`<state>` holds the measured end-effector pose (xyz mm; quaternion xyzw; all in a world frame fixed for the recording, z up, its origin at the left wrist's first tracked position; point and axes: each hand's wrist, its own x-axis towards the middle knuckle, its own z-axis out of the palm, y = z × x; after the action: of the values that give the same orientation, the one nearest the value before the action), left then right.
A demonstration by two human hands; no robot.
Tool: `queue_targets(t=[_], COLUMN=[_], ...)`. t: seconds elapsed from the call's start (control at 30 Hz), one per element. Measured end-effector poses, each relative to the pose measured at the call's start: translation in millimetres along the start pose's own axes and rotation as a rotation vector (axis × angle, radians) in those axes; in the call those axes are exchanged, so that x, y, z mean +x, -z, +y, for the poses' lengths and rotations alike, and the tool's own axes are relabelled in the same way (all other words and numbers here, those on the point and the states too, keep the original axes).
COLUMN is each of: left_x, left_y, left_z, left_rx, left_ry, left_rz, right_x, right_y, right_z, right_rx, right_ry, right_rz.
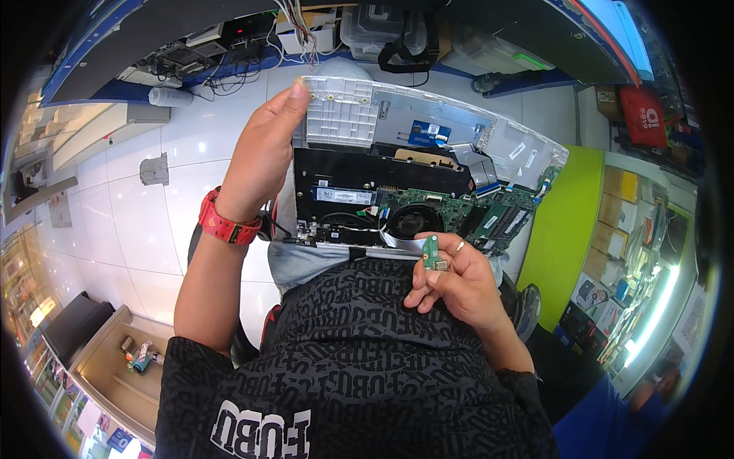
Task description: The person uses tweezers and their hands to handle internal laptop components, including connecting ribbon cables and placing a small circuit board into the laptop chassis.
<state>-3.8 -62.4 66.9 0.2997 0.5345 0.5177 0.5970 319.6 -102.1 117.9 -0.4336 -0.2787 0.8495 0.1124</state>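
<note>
An opened laptop base (336, 161) lies across my lap, its inner side showing. My left hand (267, 145) is closed on its far left corner, thumb on the white ribbed plastic. Between the thumb and fingers of my right hand (462, 287) is a small green circuit board (430, 252), held above the base's near edge. From the board a white ribbon cable (401, 243) runs toward the laptop. Inside the base are a round black fan (417, 220), a green motherboard (503, 222) at the right and a slim storage stick (342, 196) at the left.
A lime-green panel (564, 237) rises close on the right, beside a lit glass display case (642, 268). Beyond the laptop stand a clear plastic box (382, 30) and tangled cables (229, 69). An open wooden drawer (115, 367) with small items is at the lower left.
</note>
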Motion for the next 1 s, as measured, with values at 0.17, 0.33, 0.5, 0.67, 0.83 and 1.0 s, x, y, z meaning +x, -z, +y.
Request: queue_targets(t=[0.17,0.33,0.5,0.67,0.83,1.0], left_x=[0,-1,3,6,4,2], left_y=[6,0,6,10,5,4], left_z=[-3,-1,-6,-11,-8,-7], left_rx=[0.015,-0.013,-0.006,0.054,0.09,0.109], left_ry=[-0.029,-0.025,-0.05,-0.052,-0.075,-0.074], left_rz=[-0.031,-0.009,-0.026,-0.025,0.001,0.008], right_x=[1,3,3,3,3,2], right_y=[0,-2,1,1,1,1], right_z=[2,3,7,9,8,8], right_rx=[0.007,-0.016,0.019,0.002,-0.014,-0.027], right_ry=[0.009,0.02,0.058,0.069,0.075,0.072], right_rz=[0.012,0.063,0.057,0.067,0.067,0.062])
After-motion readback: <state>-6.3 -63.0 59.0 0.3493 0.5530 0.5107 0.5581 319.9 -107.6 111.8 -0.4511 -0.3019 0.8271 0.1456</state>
